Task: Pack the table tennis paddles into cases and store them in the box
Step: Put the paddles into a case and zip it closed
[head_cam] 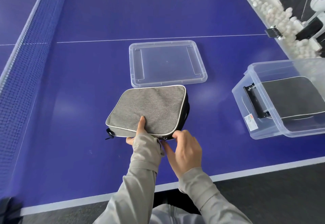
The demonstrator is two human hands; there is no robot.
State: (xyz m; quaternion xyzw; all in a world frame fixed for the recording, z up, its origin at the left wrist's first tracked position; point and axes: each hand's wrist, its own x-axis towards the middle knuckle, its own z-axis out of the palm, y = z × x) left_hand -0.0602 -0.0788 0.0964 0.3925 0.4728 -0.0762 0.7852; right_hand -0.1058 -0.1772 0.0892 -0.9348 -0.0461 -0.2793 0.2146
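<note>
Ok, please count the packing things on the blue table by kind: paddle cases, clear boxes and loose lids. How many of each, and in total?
Paddle cases: 2 (gray case held by the left hand; dark case inside the clear box)
Clear boxes: 1
Loose lids: 1 (lid, lying beyond the gray case)
Total: 4

Grey case [149,109]: we see a rectangular fabric pouch with pale piping and black sides, broad face up on the tabletop [84,86]; our left hand [140,133] and right hand [186,150] grip its near edge.
Second case [290,98]: dark, pale-piped, flat inside the box.
Box [290,127]: clear plastic, open, to our right, well apart from the grey case.
Lid [167,63]: clear, flat, just beyond the grey case.
</note>
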